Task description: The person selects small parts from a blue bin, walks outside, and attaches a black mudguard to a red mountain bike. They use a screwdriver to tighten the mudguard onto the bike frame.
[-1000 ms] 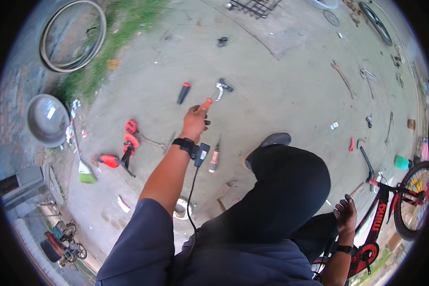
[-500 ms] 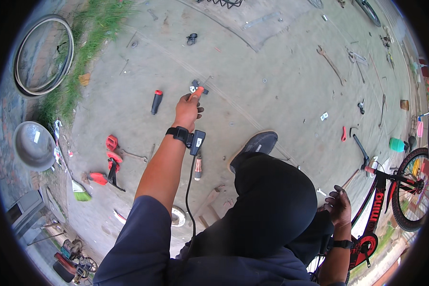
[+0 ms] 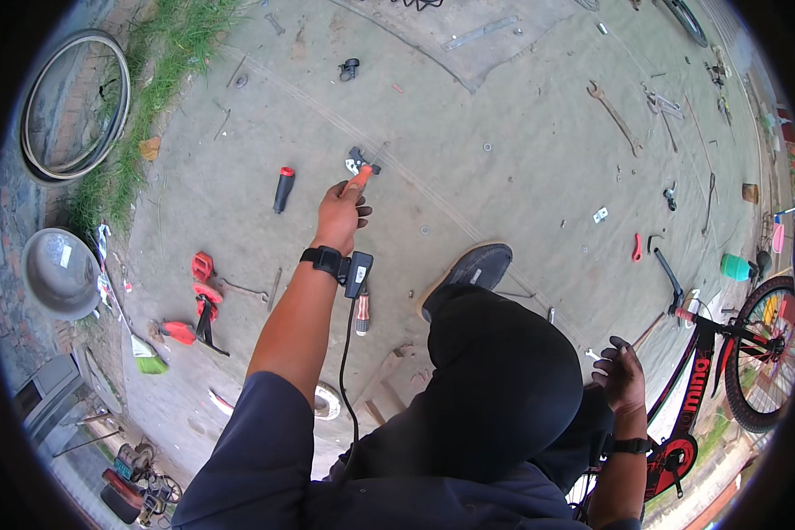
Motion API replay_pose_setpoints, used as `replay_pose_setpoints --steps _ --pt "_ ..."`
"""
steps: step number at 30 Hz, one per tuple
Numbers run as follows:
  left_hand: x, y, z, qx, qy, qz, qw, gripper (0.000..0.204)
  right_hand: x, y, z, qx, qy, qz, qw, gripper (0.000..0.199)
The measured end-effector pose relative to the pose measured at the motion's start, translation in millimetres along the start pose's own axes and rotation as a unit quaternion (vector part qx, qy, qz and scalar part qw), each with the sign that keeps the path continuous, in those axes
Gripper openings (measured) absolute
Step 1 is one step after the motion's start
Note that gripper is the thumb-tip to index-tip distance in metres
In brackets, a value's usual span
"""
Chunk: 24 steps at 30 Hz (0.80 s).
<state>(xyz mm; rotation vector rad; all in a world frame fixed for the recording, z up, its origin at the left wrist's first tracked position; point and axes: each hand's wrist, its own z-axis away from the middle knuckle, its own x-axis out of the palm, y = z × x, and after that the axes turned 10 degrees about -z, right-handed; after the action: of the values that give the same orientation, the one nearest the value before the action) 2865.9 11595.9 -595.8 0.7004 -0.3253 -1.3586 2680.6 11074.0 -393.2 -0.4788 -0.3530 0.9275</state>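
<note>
My left hand [image 3: 341, 217] reaches out over the floor, its fingers closed round the orange handle of a screwdriver [image 3: 359, 180]. A thin shaft runs from the handle past a small black and silver lever-like part [image 3: 355, 162] on the floor. Whether the tool touches that part cannot be made out. My right hand [image 3: 621, 375] hangs beside my bent knee, fingers loosely curled and apart, with nothing seen in it. A small pale wrench [image 3: 593, 354] lies on the floor just beyond it. Left of my left hand lies a black handlebar grip with a red end [image 3: 283, 190].
A red and black bicycle [image 3: 696, 380] lies at the right. Red parts [image 3: 205, 290] and a metal basin [image 3: 62, 274] are at the left. A large rusty wrench [image 3: 616, 117] lies far right. My shoe [image 3: 473, 272] stands mid-floor; a screwdriver [image 3: 362, 314] lies near my left wrist.
The view has shifted slightly. My left hand has drawn back a little toward me, still holding the orange-handled screwdriver. My right hand has risen slightly, its fingers moving a little.
</note>
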Motion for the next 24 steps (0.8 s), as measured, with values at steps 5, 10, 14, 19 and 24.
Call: replay_pose_setpoints --steps 5,10,14,19,24 --pt "-2 2 11 0.001 -0.003 -0.004 1.000 0.040 0 2 -4 0.001 -0.006 0.005 1.000 0.040" --pt "-5 2 24 0.004 -0.013 -0.002 1.000 0.042 -3 5 -5 0.002 -0.005 0.008 1.000 0.040" --pt "-12 9 52 0.024 -0.035 0.002 0.999 0.043 8 5 -7 -0.002 -0.022 0.013 1.000 0.040" --pt "-18 31 107 0.054 -0.089 0.013 0.994 0.044 43 -7 -17 -0.018 -0.076 0.033 0.996 0.042" --pt "-27 57 168 0.096 -0.171 0.027 0.980 0.040 105 -29 -29 -0.043 -0.177 0.046 0.982 0.040"
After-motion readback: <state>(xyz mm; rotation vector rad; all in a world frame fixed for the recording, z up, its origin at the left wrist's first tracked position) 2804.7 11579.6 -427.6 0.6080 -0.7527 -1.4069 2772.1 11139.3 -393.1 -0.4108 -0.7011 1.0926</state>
